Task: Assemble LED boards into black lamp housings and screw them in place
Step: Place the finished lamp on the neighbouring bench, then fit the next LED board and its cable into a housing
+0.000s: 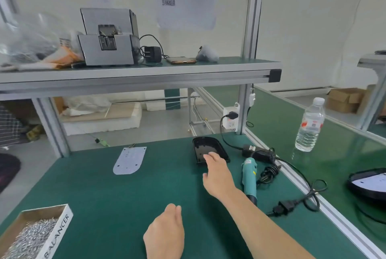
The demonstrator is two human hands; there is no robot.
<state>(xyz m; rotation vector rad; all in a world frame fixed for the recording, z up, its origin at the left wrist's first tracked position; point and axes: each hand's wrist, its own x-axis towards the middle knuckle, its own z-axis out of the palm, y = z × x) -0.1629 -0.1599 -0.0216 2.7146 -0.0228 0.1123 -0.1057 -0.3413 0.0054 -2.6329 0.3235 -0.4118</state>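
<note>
Where the right hand's [217,175] fingers [210,157] reach, the black housing [205,145] lies beneath.

led board [130,160] left of lamp housing [208,149], screwdriver [249,177] right, screw box [34,235] near-left

Green workbench [117,196], pale wall [302,18]

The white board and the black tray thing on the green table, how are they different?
The LED board is white and flat like a sheet; the black housing is a hollow shell with a raised rim, open side up. The board lies alone toward the left, with no hand near it; the housing sits farther right, and the right hand reaches over its near edge. Both lie on the green table.
</note>
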